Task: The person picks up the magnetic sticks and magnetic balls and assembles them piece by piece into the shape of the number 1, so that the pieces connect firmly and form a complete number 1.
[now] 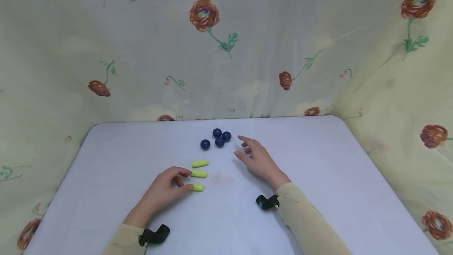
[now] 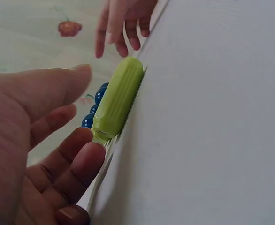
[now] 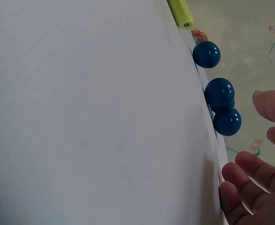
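Observation:
Three stubby yellow-green grooved cylinders lie on the white table in a loose column: a far one (image 1: pixel 200 163), a middle one (image 1: pixel 199 174) and a near one (image 1: pixel 197 187). My left hand (image 1: pixel 165 188) is at their left ends, its fingertips by the middle cylinder and its thumb overlapping the near one. In the left wrist view a gap shows between thumb and fingers, beside a cylinder (image 2: pixel 118 96). Several shiny dark blue balls (image 1: pixel 219 142) sit farther back. To their right hovers my right hand (image 1: pixel 260 160), fingers spread and holding nothing; the right wrist view shows it apart from the balls (image 3: pixel 227 121).
The white table (image 1: pixel 336 160) has rounded far corners. Floral cloth (image 1: pixel 255 42) hangs behind it and along both sides. One blue ball (image 1: pixel 205 144) stands slightly left of the clustered others. A black wrist device (image 1: pixel 154 235) sits at each cuff.

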Motion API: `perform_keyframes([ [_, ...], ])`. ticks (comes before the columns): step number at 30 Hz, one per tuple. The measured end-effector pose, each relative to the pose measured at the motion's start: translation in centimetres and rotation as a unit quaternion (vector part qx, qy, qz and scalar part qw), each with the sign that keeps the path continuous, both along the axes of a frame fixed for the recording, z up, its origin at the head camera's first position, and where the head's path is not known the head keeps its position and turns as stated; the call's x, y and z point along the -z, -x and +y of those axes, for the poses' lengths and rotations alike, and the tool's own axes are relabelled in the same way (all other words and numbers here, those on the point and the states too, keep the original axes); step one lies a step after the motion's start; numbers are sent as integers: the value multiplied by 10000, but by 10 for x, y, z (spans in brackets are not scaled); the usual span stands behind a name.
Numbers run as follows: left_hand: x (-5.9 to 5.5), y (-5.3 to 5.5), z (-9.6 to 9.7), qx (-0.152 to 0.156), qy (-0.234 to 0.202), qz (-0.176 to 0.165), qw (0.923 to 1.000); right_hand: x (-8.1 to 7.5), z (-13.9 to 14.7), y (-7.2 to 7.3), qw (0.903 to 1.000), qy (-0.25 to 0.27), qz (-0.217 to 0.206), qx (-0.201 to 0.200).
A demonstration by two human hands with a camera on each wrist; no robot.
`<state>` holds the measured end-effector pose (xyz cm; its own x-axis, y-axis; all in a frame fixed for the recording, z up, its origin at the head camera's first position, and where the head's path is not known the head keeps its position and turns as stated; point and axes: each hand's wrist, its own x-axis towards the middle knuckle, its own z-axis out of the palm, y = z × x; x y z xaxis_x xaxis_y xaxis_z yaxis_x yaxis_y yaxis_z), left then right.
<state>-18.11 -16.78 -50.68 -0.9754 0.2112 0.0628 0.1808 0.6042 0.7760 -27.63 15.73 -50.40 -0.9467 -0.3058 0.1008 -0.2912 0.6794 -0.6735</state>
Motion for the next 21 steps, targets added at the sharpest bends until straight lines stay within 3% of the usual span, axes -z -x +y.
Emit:
perform_keyframes([
  [6, 6, -3, -2, 69, 97, 96, 9999, 0, -11, 5, 10000, 12, -45, -26],
  [21, 8, -2, 0, 109, 629, 180, 9978, -2, -37, 17, 9994, -227, -3, -246],
])
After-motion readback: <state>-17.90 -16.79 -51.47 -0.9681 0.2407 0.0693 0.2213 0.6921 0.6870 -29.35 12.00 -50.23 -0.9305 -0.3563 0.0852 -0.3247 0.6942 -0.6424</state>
